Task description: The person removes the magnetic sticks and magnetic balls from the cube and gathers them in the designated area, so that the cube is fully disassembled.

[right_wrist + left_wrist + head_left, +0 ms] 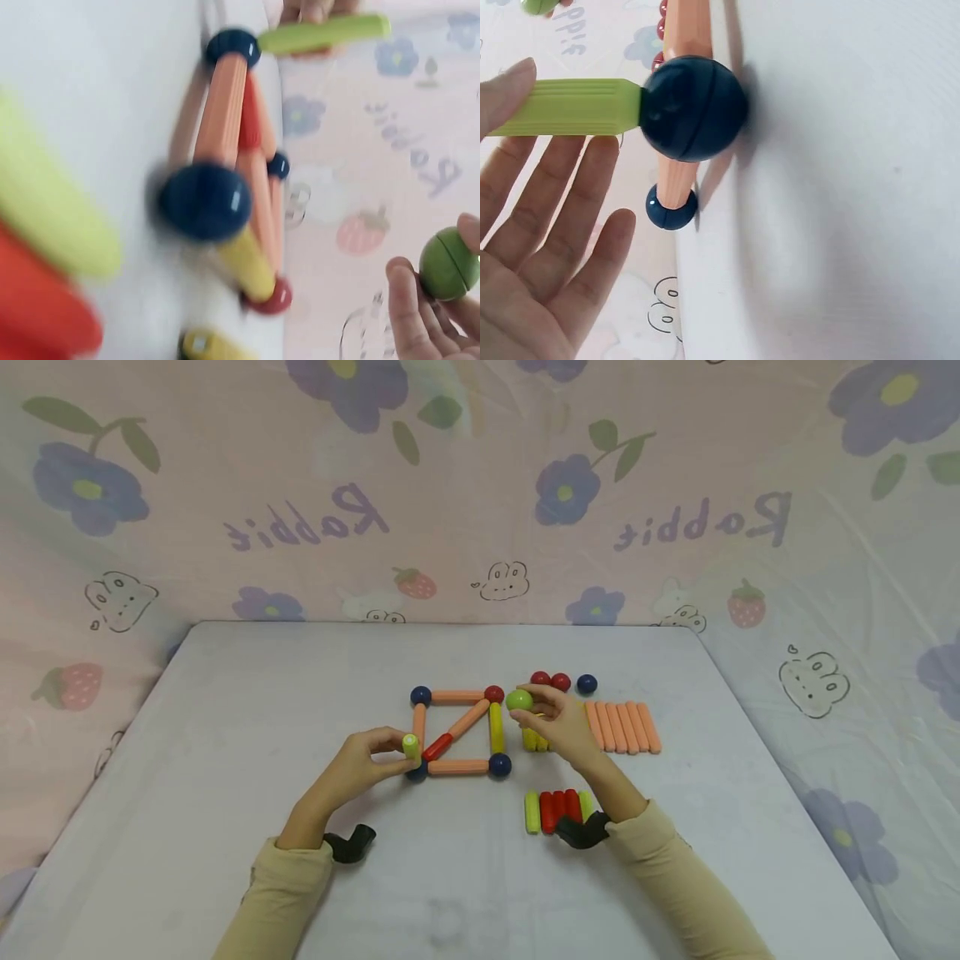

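Lime-green and ribbed, the upright rod (577,106) is rising from the near-left corner ball (694,109), its lower end touching the navy surface; the left hand (363,766) is pinching the rod between thumb and fingers; the right hand (566,727) is pinching a green ball (519,700) between thumb and fingers, holding it above the counter (465,885), near the frame's far-right red corner ball (493,694); the step in hand seems to be setting an upright on the flat square frame (459,767), while the next move is probably calling for bringing the green ball over to the rod's free top end, with the left hand steadying the rod; a diagonal of a red rod (437,747) and a salmon rod (469,718) is crossing the frame; no container is showing, so the spare parts are lying loose: salmon rods (622,727) and yellow rods (530,739) to the right, red balls (540,679) and a navy ball (587,684) beyond them, short red and lime rods (549,812) nearer the person; behind the counter, a printed cloth (450,527) is hanging.
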Motion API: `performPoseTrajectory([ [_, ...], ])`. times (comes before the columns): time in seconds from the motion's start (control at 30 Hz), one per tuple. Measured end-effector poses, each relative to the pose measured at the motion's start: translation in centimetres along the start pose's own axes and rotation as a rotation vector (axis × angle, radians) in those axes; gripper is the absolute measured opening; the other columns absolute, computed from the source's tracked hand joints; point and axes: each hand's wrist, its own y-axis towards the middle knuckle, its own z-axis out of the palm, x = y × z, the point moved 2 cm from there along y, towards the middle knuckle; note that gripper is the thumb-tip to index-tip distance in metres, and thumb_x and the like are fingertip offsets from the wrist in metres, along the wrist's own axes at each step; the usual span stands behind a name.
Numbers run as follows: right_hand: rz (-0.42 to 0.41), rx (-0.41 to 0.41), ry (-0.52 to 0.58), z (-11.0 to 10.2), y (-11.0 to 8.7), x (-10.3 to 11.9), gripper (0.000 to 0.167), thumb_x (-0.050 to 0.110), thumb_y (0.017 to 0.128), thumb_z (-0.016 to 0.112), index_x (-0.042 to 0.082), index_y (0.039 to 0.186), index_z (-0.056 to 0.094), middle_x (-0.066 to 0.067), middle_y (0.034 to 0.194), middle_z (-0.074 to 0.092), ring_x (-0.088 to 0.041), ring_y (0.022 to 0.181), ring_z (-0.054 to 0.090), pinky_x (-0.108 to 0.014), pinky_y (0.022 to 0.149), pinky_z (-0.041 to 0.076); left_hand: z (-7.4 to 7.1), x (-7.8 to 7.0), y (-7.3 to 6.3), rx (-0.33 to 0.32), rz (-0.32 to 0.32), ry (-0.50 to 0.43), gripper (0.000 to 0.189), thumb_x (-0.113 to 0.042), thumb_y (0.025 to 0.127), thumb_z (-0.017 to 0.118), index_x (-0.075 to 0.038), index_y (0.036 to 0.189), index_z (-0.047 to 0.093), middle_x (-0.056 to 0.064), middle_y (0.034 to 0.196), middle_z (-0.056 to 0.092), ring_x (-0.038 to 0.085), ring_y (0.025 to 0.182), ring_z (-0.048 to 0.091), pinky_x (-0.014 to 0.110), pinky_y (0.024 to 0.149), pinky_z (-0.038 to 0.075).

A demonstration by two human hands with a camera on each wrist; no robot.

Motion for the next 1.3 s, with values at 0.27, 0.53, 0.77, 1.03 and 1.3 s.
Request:
performPoseTrajectory([
  [0.27, 0.062, -0.070, -0.061, -3.8, 0.5, -3.0, 0.043, 0.011, 0.089, 0.068, -0.002, 0.128, 0.055, -0.026, 0.116, 0.063, 0.008, 0.079, 0.061, -0.010, 0.075, 0.053, 0.4, 0.6, 0.2, 0.012, -0.032, -0.002, 0.024, -0.017, 0.083, 0.075, -0.008, 0.104, 0.070, 0.010, 0.106, 0.072, 0.027, 0.105, 0.065, 0.051, 0.101, 0.050],
  [0.53, 0.079, -0.136, -0.090, -7.0, 0.8, -4.1, 0.045, 0.011, 0.089, 0.068, -0.005, 0.129, 0.054, -0.002, 0.106, 0.064, 0.009, 0.082, 0.058, -0.008, 0.072, 0.052, 0.6, 0.9, 0.1, 0.016, -0.052, 0.030, 0.021, -0.016, 0.082, 0.076, -0.006, 0.100, 0.071, 0.010, 0.103, 0.072, 0.026, 0.102, 0.067, 0.050, 0.101, 0.051],
  [0.77, 0.210, -0.203, -0.173, -10.3, 2.0, -5.5, 0.051, 0.018, 0.092, 0.065, -0.004, 0.135, 0.047, -0.020, 0.126, 0.056, 0.010, 0.084, 0.052, -0.011, 0.078, 0.054, 0.6, 0.9, 0.2, 0.020, -0.078, 0.018, 0.023, -0.013, 0.081, 0.076, -0.004, 0.101, 0.071, 0.013, 0.102, 0.072, 0.029, 0.102, 0.066, 0.051, 0.101, 0.050],
  [1.03, 0.326, -0.235, -0.243, -12.7, 3.6, -8.7, 0.053, 0.018, 0.093, 0.063, -0.004, 0.137, 0.045, -0.027, 0.135, 0.052, 0.012, 0.076, 0.049, -0.014, 0.078, 0.055, 0.9, 1.1, 0.3, 0.016, -0.078, 0.036, 0.022, -0.009, 0.080, 0.077, -0.002, 0.101, 0.071, 0.013, 0.101, 0.071, 0.028, 0.100, 0.067, 0.050, 0.099, 0.051],
  [1.3, 0.348, -0.202, -0.335, -13.3, 5.0, -9.9, 0.052, 0.016, 0.089, 0.066, -0.006, 0.133, 0.050, -0.029, 0.131, 0.056, -0.014, 0.095, 0.060, -0.010, 0.071, 0.050, 1.1, 1.3, 0.4, 0.008, -0.089, 0.047, 0.021, -0.007, 0.080, 0.076, -0.002, 0.100, 0.072, 0.013, 0.101, 0.071, 0.028, 0.100, 0.066, 0.050, 0.099, 0.052],
])
